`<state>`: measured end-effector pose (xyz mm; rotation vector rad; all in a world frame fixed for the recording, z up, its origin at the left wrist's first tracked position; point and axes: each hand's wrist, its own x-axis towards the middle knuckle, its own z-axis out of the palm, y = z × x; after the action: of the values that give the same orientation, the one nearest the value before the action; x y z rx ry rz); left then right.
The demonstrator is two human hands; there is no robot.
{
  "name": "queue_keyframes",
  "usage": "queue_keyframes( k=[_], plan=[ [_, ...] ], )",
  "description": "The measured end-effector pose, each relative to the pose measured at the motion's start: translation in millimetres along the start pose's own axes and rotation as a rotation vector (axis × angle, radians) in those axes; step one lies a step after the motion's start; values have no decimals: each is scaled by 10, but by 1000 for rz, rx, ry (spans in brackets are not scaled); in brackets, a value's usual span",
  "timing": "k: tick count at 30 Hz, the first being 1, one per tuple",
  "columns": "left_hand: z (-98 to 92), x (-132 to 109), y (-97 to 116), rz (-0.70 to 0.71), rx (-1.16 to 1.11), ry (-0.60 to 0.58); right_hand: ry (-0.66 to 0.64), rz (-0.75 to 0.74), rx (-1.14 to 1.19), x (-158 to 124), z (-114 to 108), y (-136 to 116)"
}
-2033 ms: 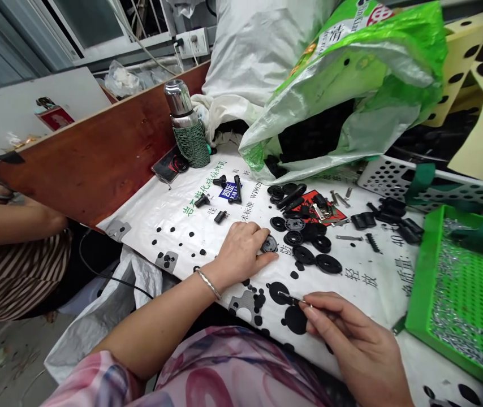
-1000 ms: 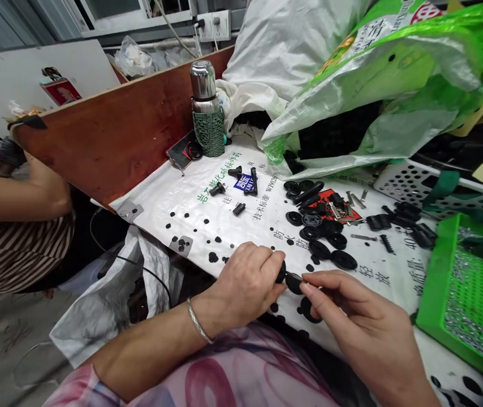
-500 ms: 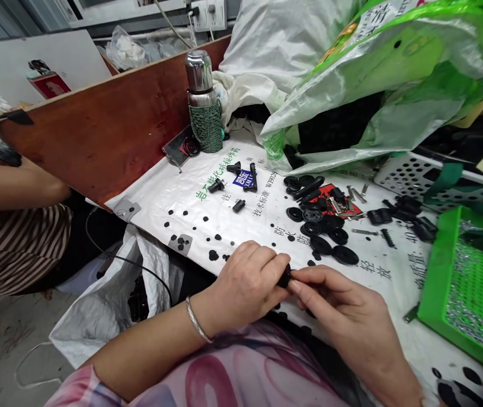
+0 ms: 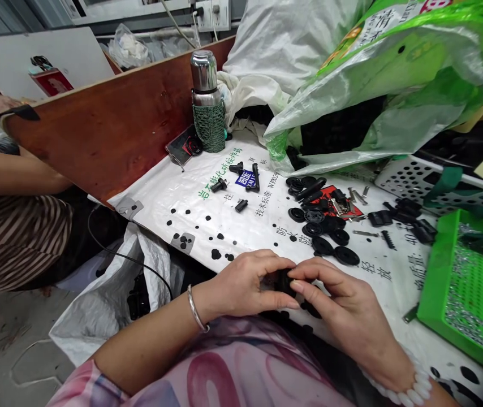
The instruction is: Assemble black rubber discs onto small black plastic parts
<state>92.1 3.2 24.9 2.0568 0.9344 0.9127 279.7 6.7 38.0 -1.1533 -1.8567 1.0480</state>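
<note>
My left hand and my right hand meet at the near edge of the table, fingers curled round a small black round part pinched between them. Most of that part is hidden by my fingers. Just beyond my hands lies a cluster of black discs on the white printed sack that covers the table. A few small black pegs lie farther back on the sack.
A green tray of small metal pins sits at the right. A big green and white bag and a steel flask stand at the back. A wooden board divides off another person's arm at left.
My left hand picked a black part off the sack and brought it to the near edge. My right hand came up to meet it, and both now close round the part.
</note>
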Motion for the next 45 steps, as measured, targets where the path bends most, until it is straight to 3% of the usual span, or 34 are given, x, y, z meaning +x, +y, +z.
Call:
queue_keyframes(
  k=[4, 9, 15, 21, 29, 35, 40, 45],
  plan=[
    [-2, -79, -23, 41, 3, 4, -15, 51, 72, 28, -3, 9],
    [18, -160, -9, 4, 305, 106, 3, 60, 134, 56, 81, 40],
    [-6, -199, -24, 15, 446, 117, 31, -184, -60, 2, 111, 88],
    [-16, -227, -22, 62, 382, 128, -149, -340, -197, 38, 42, 61],
    [11, -255, -53, 105, 319, 230, -70, -490, -316, 41, 133, 53],
    [18, -237, -54, 99, 276, 260, -6, -443, -283, -1, 145, 51],
    [36, -221, -102, 113, 388, 237, 5, -490, -257, 42, 160, 90],
    [-105, -200, -102, 77, 429, 213, 77, -382, -162, 25, 156, 196]
  ],
)
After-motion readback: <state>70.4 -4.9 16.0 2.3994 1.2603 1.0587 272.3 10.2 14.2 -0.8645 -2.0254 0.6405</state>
